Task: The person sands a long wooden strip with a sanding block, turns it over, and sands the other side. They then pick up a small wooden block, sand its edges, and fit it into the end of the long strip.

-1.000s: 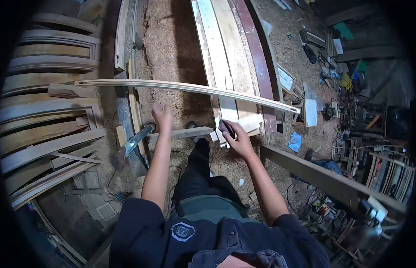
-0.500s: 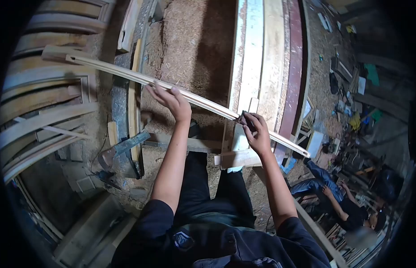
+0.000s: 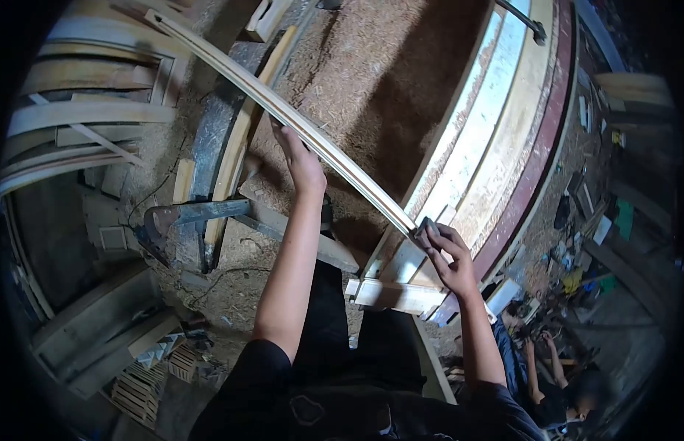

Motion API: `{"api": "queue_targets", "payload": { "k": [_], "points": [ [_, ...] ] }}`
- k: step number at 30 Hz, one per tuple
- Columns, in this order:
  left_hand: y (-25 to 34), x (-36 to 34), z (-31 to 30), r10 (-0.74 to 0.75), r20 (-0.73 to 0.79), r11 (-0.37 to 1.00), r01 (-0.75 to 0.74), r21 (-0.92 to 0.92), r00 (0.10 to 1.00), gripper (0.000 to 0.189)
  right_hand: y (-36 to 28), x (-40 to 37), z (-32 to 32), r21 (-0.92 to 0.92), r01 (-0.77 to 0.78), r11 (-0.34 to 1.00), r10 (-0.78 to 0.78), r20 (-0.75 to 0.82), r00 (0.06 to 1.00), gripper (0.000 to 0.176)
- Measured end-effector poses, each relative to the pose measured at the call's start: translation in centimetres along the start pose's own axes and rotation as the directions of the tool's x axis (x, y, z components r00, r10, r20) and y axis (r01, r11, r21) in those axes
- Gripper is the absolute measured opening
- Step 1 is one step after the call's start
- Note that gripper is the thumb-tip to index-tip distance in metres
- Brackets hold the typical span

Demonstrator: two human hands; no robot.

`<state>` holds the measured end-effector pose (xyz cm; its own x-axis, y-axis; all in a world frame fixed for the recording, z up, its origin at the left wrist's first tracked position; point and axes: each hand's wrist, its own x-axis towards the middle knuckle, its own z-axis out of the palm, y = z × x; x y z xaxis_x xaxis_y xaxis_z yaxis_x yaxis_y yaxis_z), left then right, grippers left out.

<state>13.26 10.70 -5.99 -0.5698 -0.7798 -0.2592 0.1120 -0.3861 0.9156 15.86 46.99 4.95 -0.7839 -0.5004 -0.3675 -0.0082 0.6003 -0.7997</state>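
- The long grooved strip point(image 3: 283, 110) slanted above the open, shaving-strewn floor point(image 3: 371, 81), its lower stretch crossing the desk's point(image 3: 496, 125) inner edge.
- The left hand point(image 3: 305, 165) met its underside; fingers were partly hidden, so that grip's closure couldn't be told.
- The right hand's point(image 3: 453, 261) grip was closed around a dark block point(image 3: 424, 229) against the strip.
- The strip slanted more steeply than earlier.
- Pale, straight-edged wood contrasted with curly shavings.

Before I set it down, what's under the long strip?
The strip crosses over a narrow board and shavings; your left hand is under it. Some fingers and whatever lies directly beneath are covered.
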Motion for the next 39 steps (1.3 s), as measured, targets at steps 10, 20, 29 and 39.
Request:
{"api": "queue_targets", "payload": {
  "k": [10, 20, 29, 39],
  "points": [
    [1.5, 1.0, -2.2, -0.043, 0.131, 0.997, 0.034, 0.071, 0.99, 0.087, -5.7, 10.5, 3.3, -0.086, 0.184, 0.979, -0.178, 0.077, 0.981, 0.044],
    [0.4, 1.5, -2.4, 0.045, 0.199, 0.998, -0.054, 0.042, 0.979, 0.084, -15.5, 25.5, 10.5, -0.027, 0.312, 0.95, -0.306, 0.131, 0.943, 0.037],
    [-0.1, 2.1, -2.5, 0.127, 0.256, 0.991, -0.136, 0.017, 0.958, 0.08, -17.5, 29.9, 13.2, -0.03, 0.43, 0.903, -0.425, 0.097, 0.9, 0.036],
    [0.2, 1.3, -2.0, 0.05, 0.186, 0.995, -0.066, 0.081, 0.981, 0.086, -12.3, 18.3, 7.6, -0.095, 0.261, 0.961, -0.256, 0.064, 0.965, 0.038]
  ]
}}
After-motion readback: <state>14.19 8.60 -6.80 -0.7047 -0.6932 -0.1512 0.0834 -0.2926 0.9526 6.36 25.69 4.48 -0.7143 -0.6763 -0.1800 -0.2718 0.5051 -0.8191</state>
